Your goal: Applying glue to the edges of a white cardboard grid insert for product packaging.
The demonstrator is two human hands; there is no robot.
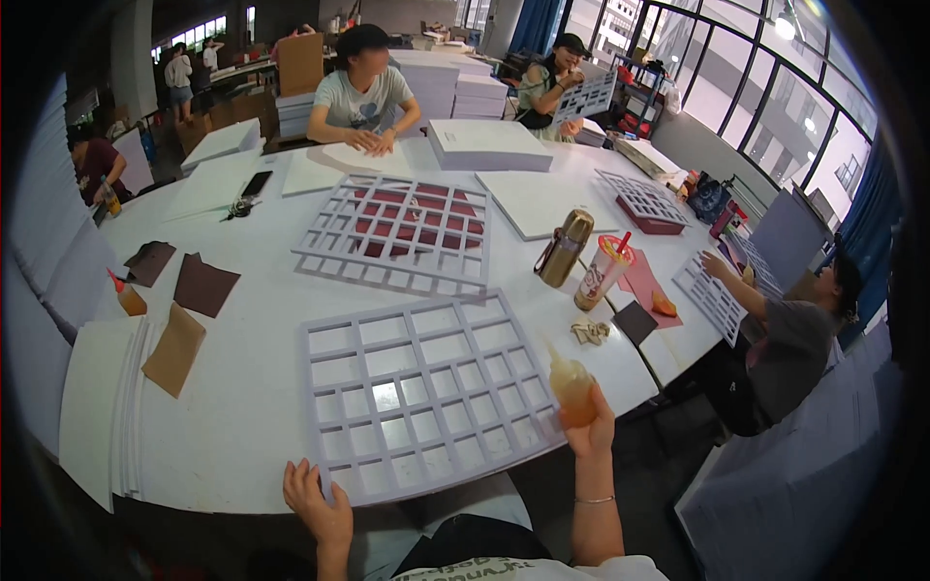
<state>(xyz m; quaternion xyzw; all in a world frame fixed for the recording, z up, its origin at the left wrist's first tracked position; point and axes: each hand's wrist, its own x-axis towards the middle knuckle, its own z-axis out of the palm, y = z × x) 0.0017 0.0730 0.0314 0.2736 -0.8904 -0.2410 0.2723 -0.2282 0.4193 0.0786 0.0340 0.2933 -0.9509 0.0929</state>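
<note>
Your right hand (pixel 589 423) is wrapped around that amber squeeze bottle (pixel 573 392), nozzle up, right beside the white grid frame (pixel 426 368), which lies flat on the bench (pixel 242 426) to its left. Left hand (pixel 318 504)'s loosely spread by the near-left corner.

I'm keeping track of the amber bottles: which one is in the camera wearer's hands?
The pale-tipped bottle, gripped in the right hand; the red-tipped bottle is on the table, at left, unheld.

Gold thermos (pixel 565 249) beside drink cup (pixel 599 279) with red straw (pixel 624 241); dark phone (pixel 257 183) near keys (pixel 240 208); blue curtain (pixel 872 208) at right.
</note>
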